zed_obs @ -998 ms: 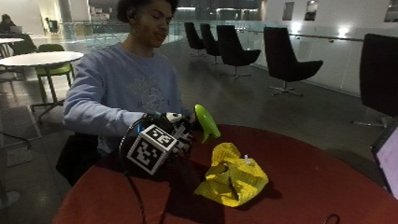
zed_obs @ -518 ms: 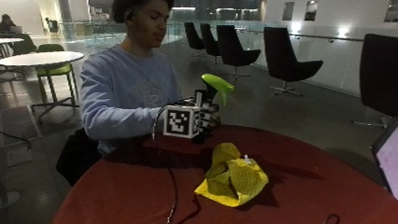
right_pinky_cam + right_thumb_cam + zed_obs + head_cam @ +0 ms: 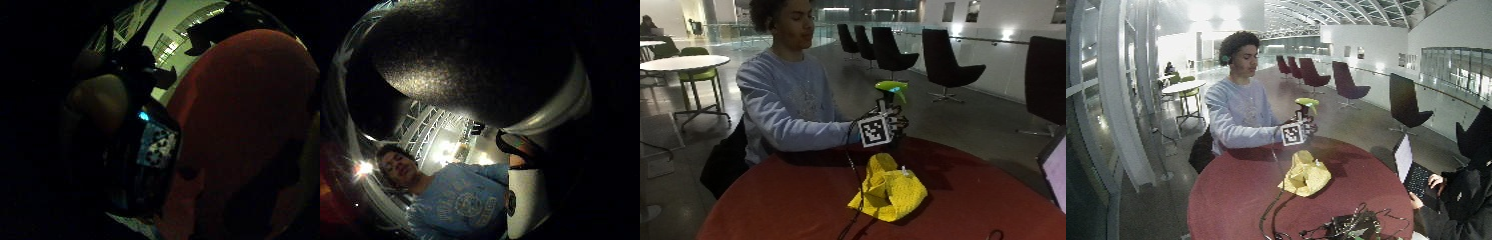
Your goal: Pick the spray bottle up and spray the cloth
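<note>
Smooth green plastic on spray bottle [image 3: 891, 88] head, above the fingers [image 3: 896, 122]. Soft, crumpled yellow woven cloth [image 3: 889, 193] below the fingers. Matt, even red surface on bench [image 3: 773, 210]. Matt black fabric on gloved right hand [image 3: 889, 127].

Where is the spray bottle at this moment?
In the outside view, the gloved right hand holds the spray bottle upright above the table's far edge, behind the yellow cloth.
</note>
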Tool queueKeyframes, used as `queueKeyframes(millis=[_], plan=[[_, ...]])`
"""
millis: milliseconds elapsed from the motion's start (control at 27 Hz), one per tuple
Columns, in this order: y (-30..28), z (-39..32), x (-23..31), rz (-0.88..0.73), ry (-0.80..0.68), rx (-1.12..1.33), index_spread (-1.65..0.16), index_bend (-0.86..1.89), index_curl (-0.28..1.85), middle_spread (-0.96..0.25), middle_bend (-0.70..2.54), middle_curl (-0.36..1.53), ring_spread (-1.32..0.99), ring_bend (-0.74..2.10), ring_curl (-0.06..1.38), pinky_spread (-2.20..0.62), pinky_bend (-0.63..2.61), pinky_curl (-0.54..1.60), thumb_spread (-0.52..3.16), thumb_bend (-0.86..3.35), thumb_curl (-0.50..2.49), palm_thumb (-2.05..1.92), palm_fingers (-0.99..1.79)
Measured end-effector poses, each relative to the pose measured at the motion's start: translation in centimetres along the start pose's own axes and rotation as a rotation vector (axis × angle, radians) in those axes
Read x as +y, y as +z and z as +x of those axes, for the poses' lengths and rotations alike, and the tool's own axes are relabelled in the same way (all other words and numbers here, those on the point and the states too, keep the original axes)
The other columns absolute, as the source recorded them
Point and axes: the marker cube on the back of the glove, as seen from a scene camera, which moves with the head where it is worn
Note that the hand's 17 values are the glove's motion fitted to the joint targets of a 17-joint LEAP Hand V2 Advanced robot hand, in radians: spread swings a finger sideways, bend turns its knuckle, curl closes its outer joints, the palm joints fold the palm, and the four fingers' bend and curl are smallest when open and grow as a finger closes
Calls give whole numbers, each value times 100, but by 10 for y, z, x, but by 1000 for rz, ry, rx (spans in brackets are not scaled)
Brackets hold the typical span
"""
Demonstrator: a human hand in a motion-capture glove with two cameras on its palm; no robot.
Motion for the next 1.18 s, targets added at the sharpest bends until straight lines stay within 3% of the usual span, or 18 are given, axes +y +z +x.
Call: queueKeyframes(millis=[259,444,555,702,924,1183], plan=[[24,18,-15,13,-40,76,-23,15,41,-10,26,50,0,43,38,30,15,26,70,-3,69,98,90],[27,29,5,-137,-25,93,-24,16,41,-10,27,50,0,42,38,30,14,25,74,-3,67,95,91],[24,31,-3,-94,-9,106,-24,16,41,-10,28,50,0,41,38,30,15,25,78,-4,66,93,91],[11,31,8,-116,24,129,-25,4,37,-8,26,49,0,41,39,28,20,28,89,-7,60,79,72],[-62,11,30,46,39,207,-27,13,33,-6,30,48,0,38,36,27,17,27,96,-3,56,77,75],[-180,-4,105,167,64,478,-28,17,35,-5,33,47,0,35,35,26,14,25,101,-2,53,76,78]])
